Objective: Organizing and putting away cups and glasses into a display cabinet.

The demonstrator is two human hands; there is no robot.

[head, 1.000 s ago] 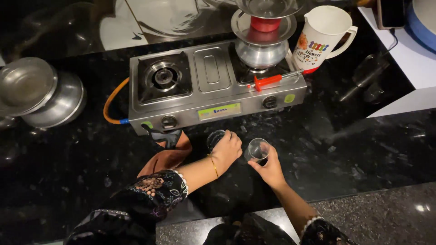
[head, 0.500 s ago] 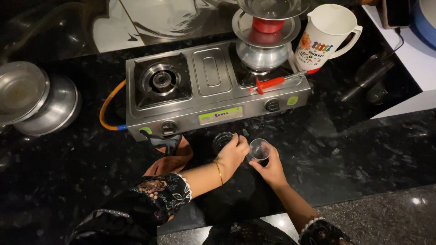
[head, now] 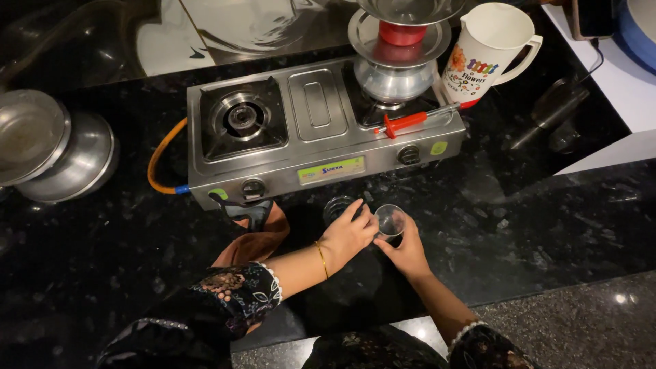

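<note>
Pinching one glass (head: 389,220), right hand (head: 404,251); left hand (head: 347,236) grips the other glass (head: 337,207).

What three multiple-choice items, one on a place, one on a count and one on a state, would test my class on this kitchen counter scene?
1. Where does the white jug stand?
A. At the stove's right end
B. On the left burner
C. Beside the steel bowls at far left

2. How many small clear glasses are at the hands?
A. One
B. Two
C. Four

3. What is the state of the left burner?
A. It bears a pot
B. It is bare and shows no flame
C. A cloth covers it

Answers:
1 A, the jug sits past the right end of the stove.
2 B, the left hand touches one glass and the right hand holds another glass.
3 B, nothing rests on it; the stacked steel pots stand on the right burner.
</note>
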